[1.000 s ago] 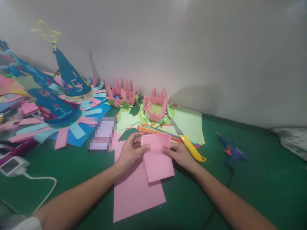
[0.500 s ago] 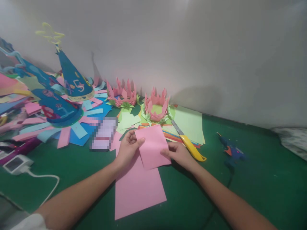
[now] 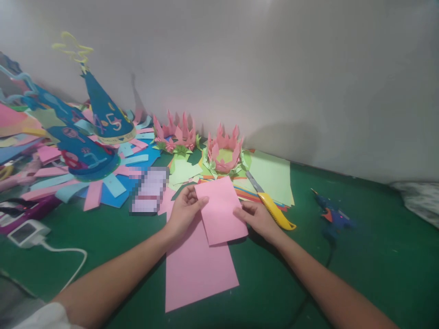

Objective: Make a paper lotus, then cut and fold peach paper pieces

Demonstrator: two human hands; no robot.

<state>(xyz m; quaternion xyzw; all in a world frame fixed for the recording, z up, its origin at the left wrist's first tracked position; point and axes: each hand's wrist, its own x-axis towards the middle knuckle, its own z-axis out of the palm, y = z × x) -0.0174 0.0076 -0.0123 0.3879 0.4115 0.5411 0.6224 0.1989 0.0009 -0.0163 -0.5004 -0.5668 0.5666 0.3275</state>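
A rectangular pink paper piece [image 3: 221, 212] is held between my two hands, above the green table. My left hand [image 3: 187, 208] pinches its left edge, thumb on top and fingers curled behind. At the right edge, my right hand [image 3: 259, 219] grips it the same way, with the thumb lying on the paper. Beneath it a larger pink sheet [image 3: 200, 278] lies flat, partly covered by the held piece. Just beyond my right hand rests a yellow utility knife [image 3: 274, 211], its blade pointing away to the upper left.
Pink paper crowns [image 3: 224, 157] with green leaves stand at the back on colored sheets [image 3: 274, 173]. Blue cone hats [image 3: 106, 107] with paper strips crowd the left. A phone [image 3: 149, 192], a white corded device [image 3: 27, 234] and a blue glue gun [image 3: 334, 214] lie around.
The held pink paper has flattened out and tilted slightly, its lower edge now a little nearer to me. Both hands keep their grip; the right thumb has shifted slightly right.
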